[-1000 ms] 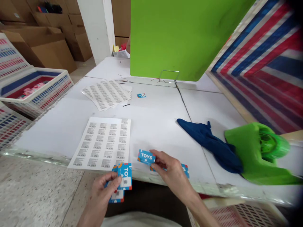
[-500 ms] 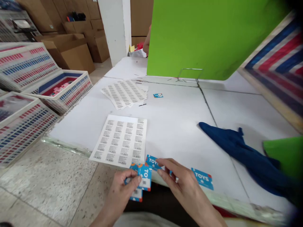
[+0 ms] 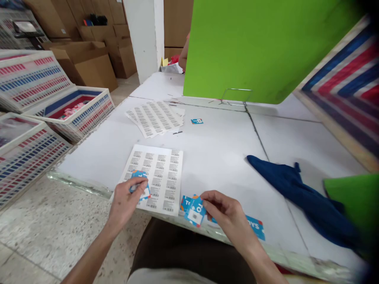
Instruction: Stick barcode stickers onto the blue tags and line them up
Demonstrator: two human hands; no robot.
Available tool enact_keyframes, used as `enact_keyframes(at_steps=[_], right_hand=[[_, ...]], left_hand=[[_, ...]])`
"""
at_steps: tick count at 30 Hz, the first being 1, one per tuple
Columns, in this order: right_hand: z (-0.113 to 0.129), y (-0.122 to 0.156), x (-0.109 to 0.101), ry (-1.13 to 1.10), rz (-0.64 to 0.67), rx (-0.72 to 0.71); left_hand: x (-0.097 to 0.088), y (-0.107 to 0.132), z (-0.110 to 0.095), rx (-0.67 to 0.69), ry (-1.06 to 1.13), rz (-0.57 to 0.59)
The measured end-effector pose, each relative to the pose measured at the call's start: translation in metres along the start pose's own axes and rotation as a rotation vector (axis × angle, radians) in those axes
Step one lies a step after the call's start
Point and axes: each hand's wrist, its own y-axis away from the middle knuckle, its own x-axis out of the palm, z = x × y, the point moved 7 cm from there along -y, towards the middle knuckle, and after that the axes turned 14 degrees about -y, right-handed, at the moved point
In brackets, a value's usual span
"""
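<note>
Remotely, I view a white table crossed by dark seams; a green panel rises at its far side. Left: speckled floor, slotted red-and-blue baskets, and farther, cardboard boxes near a white pillar. Right: a striped surface, possibly fabric, though blur limits my reading. Light pale, even.

- Held card, right hand: "TO" legible.
- Rightmost card: "OYS" legible.
- Far card: "TO" legible.
- Label sheet: barcodes; print too small to read.
</note>
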Motion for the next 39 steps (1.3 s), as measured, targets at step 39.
enact_keyframes(at_steps=[39], right_hand=[[0.02, -0.038, 0.0, 0.38, 0.164, -0.078]], left_hand=[[-0.009, -0.048, 0.058, -0.035, 0.038, -0.166]])
